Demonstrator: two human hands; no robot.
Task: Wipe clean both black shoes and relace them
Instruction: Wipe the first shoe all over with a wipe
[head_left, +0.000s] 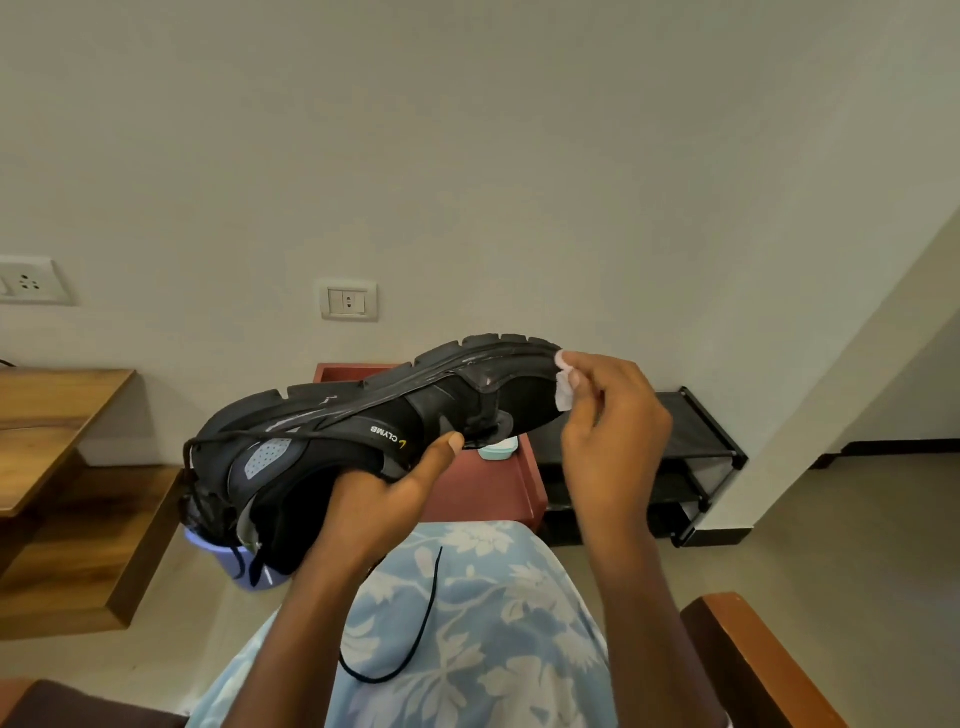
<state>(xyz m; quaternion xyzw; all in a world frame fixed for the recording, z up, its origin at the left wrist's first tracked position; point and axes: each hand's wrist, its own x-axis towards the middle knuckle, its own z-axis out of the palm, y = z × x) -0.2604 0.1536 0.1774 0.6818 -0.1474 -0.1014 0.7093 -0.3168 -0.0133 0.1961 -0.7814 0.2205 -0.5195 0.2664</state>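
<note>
Head camera: left hand grips the black shoe at its collar, thumb pressed on the side; right hand pinches a white wipe against the toe. Short, firm strokes along the scuffed midsole should serve best.

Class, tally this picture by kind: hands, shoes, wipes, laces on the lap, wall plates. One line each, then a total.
Hands: 2, left hand, right hand
Shoes: 1, black shoe
Wipes: 1, white wipe
Laces on the lap: 1, black lace
Wall plates: 2, middle plate, left plate
Total: 7
</note>
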